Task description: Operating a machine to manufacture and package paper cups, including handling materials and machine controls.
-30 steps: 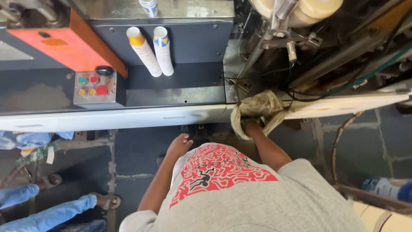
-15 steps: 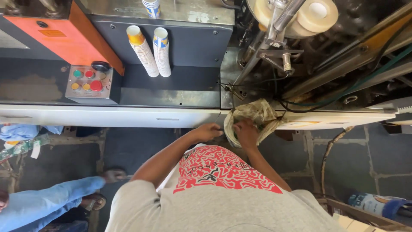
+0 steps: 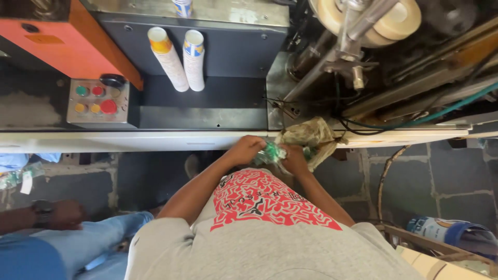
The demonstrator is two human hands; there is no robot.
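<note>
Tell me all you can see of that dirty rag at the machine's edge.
The rag is a crumpled, stained cloth, yellowish-brown with dark smears, looking soft and worn. It lies bunched on the pale front ledge of the machine, partly hanging over its edge. The right hand touches its lower part; the left hand is just beside it, both around a small crinkled green piece.

2 tilted stacks of white paper cups (image 3: 179,59) beside a grey button panel (image 3: 97,101); orange machine cover (image 3: 62,39); cream tape roll (image 3: 399,18).

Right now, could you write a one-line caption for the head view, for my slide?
Both hands, left hand and right hand, hold a small green packet beside a dirty rag at the machine's white ledge.
</note>
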